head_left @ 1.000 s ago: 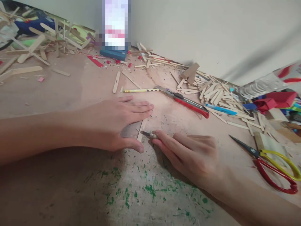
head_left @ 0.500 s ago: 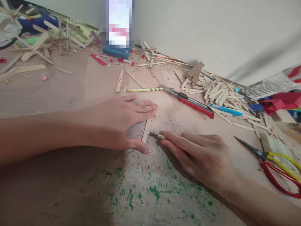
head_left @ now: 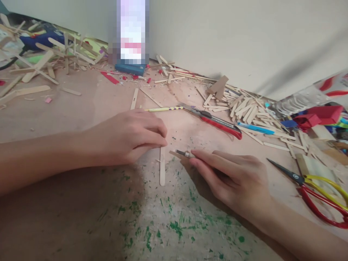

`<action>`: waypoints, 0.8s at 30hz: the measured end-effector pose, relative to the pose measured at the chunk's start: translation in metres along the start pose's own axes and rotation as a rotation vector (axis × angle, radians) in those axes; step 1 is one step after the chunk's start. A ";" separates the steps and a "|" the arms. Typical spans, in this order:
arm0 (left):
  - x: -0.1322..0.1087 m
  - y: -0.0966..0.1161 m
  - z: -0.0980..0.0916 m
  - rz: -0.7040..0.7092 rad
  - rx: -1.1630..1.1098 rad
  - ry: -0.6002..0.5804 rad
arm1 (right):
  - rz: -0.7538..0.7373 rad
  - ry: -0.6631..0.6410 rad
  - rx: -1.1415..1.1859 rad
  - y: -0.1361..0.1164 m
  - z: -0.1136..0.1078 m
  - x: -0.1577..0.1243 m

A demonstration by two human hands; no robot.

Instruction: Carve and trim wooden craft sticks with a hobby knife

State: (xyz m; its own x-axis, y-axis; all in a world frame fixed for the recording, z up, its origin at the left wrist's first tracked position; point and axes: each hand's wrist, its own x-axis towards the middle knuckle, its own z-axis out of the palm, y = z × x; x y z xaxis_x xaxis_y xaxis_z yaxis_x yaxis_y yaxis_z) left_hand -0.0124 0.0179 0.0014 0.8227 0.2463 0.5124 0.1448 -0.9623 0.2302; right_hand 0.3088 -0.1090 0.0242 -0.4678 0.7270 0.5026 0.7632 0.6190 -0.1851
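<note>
My left hand (head_left: 136,136) pinches the far end of a wooden popsicle stick (head_left: 162,170), whose near end points toward me over the table. A narrow slot is cut in the stick's middle, and a thin sliver curls out on its left side. To the right, my right hand (head_left: 233,177) is closed around a craft knife (head_left: 186,154). The knife's short metal blade points left, a small gap away from the stick. Most of its handle is hidden inside my fingers.
Beyond my hands lie a spotted pencil (head_left: 163,108), a red utility knife (head_left: 221,125) and a blue pen (head_left: 255,128). Red-and-yellow-handled scissors (head_left: 323,195) rest at the right. Popsicle sticks (head_left: 247,107) are heaped at the back right. A blurred phone (head_left: 132,32) stands at the back wall.
My left hand has gone from lying spread over the stick to pinching its far end. The stick now stands more upright in view, and the knife blade has come away from it.
</note>
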 end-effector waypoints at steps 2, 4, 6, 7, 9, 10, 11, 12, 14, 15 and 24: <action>0.000 0.001 0.000 -0.038 0.006 0.023 | 0.044 0.019 0.002 0.003 -0.002 -0.001; -0.001 0.003 0.002 -0.080 -0.007 0.044 | 0.089 0.028 0.006 0.007 -0.004 -0.003; -0.002 0.007 0.004 -0.132 -0.022 0.034 | 0.130 0.025 0.008 0.012 -0.006 -0.006; -0.002 0.010 0.004 -0.155 -0.027 0.021 | 0.145 0.021 0.010 0.014 -0.008 -0.008; -0.001 0.018 0.006 -0.182 -0.048 0.005 | 0.157 0.010 0.016 0.017 -0.010 -0.010; -0.001 0.023 0.005 -0.183 -0.073 0.002 | 0.155 0.004 0.021 0.018 -0.011 -0.010; 0.000 0.028 0.005 -0.183 -0.109 -0.005 | 0.148 -0.004 0.027 0.018 -0.011 -0.011; 0.002 0.033 0.003 -0.184 -0.157 -0.015 | 0.139 -0.013 0.034 0.018 -0.012 -0.011; 0.004 0.039 -0.001 -0.188 -0.237 -0.038 | 0.113 -0.034 0.055 0.017 -0.013 -0.010; 0.005 0.039 -0.003 -0.190 -0.255 -0.044 | 0.098 -0.044 0.067 0.017 -0.014 -0.010; 0.003 0.027 -0.004 -0.103 -0.189 -0.109 | -0.039 -0.138 0.115 0.015 -0.024 -0.014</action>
State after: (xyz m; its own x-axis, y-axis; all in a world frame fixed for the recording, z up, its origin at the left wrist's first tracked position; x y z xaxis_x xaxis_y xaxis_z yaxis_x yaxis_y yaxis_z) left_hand -0.0086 -0.0072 0.0128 0.8646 0.3186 0.3885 0.1341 -0.8915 0.4327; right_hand 0.3373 -0.1172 0.0346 -0.5589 0.7308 0.3920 0.6911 0.6717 -0.2669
